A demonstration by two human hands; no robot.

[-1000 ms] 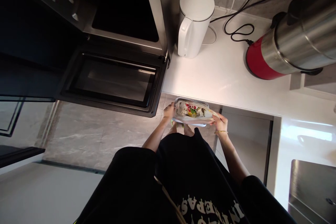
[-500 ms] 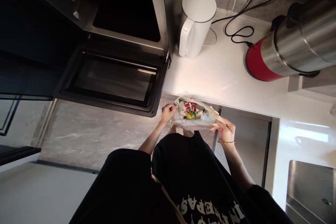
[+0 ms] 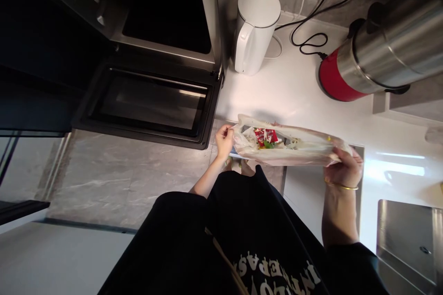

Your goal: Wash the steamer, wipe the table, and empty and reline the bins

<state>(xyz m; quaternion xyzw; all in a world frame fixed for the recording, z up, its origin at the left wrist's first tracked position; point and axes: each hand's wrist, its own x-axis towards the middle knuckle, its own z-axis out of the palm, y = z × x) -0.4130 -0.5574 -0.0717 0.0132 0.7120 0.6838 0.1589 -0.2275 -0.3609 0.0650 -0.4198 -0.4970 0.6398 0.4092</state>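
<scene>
A pale, see-through plastic bag point(image 3: 308, 153) is stretched wide between my two hands, its mouth facing up. My left hand point(image 3: 224, 140) pinches the bag's left edge. At the other end, my right hand point(image 3: 346, 169), with a gold bangle at the wrist, has its fingers closed on the rim. Inside the bag lie a red printed wrapper point(image 3: 266, 136), some green and yellow scraps and crumpled whitish bits. The bag's lower part is hidden from above.
An oven's lowered door point(image 3: 148, 101) juts out at the left. On the white counter point(image 3: 294, 92) stand a white kettle-like jug point(image 3: 258, 27) and a steel pot-like appliance with a red base point(image 3: 341, 78), with black cords behind. A steel sink point(image 3: 408, 230) lies at the right.
My right hand has moved to the right and drawn the bag out much longer. My left hand has shifted slightly right and up, still holding its edge.
</scene>
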